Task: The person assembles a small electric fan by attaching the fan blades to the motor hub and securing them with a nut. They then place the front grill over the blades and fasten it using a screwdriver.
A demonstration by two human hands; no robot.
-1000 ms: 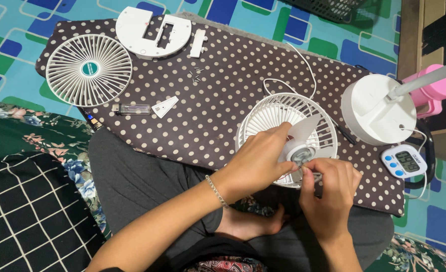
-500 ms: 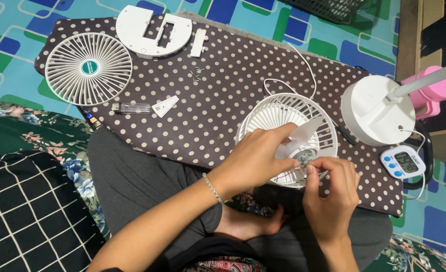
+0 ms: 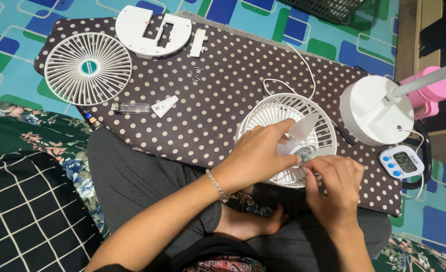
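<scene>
The opened white fan cage (image 3: 278,117) lies on its back on the polka-dot board (image 3: 223,95) across the person's lap, motor hub facing up for access. The left hand (image 3: 261,156) is closed over the translucent blade (image 3: 303,130), steadying it. The right hand (image 3: 334,189) pinches something small at the motor hub (image 3: 303,153); what it is cannot be made out. The removed front grille (image 3: 88,68), base plate (image 3: 152,30) and screws (image 3: 196,74) lie well apart, out of the way.

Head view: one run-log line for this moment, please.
left hand: steadies open fan | right hand: fingertips at fan hub | front grille: detached, far left | timer: right
</scene>
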